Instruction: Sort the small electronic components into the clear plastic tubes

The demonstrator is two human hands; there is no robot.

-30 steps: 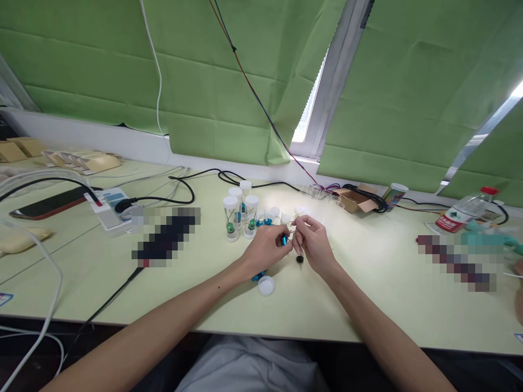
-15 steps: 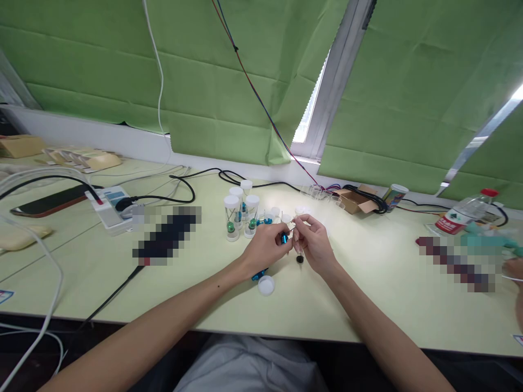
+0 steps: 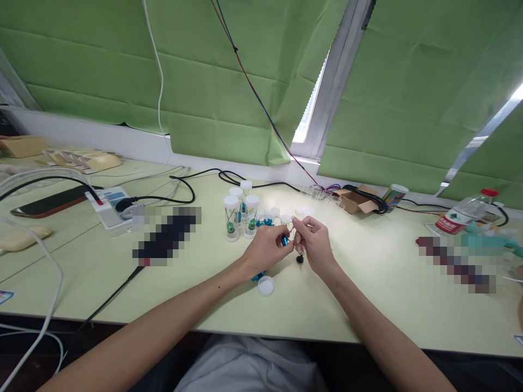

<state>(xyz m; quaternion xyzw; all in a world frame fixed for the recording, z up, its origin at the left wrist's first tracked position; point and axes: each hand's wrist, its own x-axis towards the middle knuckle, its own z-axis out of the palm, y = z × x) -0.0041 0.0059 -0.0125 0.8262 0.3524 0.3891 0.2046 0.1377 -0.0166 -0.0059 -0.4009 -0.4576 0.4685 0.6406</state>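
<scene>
Most of the background: creased green blinds [image 3: 229, 103], split by a slanted window frame [image 3: 333, 81].
Table: pale yellow-green top [image 3: 388, 283], running the full width, blinds behind it.
Power strip [image 3: 107, 212]: white, far left on the table, black plug seated in it.
Bottle [image 3: 460, 215]: clear plastic, red cap, red label, leaning over at far right.
Left hand [image 3: 267, 245]: at centre, thumb and fingers clamped round the blue piece, knuckles up.
Right hand [image 3: 314, 239]: just beside the other; thumb and fingertip pinched together on what looks like a thin wire.
Cardboard box [image 3: 355, 201]: rear right, coiled black cable [image 3: 378, 201] lying against it.
Capped tubes [image 3: 231, 218]: four, clear, white-lidded, upright in a cluster left of the hands; green or blue items inside.
White lid [image 3: 266, 286]: loose on the table, nearest the person, below the left wrist.
Blue piece [image 3: 285, 240]: shiny, between the left fingers, facing the right hand.
Black piece [image 3: 299, 259]: small, round, just below the right fingertips; contact cannot be told.
Thin wire [image 3: 291, 227]: spans between the hands; ends too small to make out.
</scene>
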